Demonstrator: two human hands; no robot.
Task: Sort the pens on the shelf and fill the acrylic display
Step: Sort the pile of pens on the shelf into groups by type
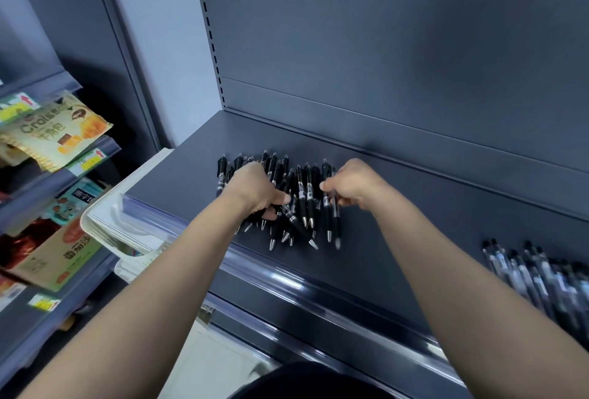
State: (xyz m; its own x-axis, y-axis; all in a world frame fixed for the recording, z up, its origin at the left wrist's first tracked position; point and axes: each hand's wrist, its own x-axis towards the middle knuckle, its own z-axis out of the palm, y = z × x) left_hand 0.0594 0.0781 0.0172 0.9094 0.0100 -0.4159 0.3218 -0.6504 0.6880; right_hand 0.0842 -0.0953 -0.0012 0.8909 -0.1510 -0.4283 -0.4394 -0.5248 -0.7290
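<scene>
A heap of several black pens point(302, 194) lies on the dark grey shelf point(398, 226), tips toward me. My left hand point(255, 189) sits on the heap's left side, fingers curled round a bunch of the pens. My right hand point(357, 186) is at the heap's right edge, its fingertips pinching one or two pens there. A second group of pens with clear barrels point(541, 274) lies at the shelf's right end, apart from both hands. No acrylic display shows in this view.
The shelf's back panel point(382, 47) rises right behind the pens. A clear price rail point(287, 280) runs along the front edge. Left of the shelf stand stacked white notebooks point(127, 226) and a neighbouring rack with snack packets point(57, 130).
</scene>
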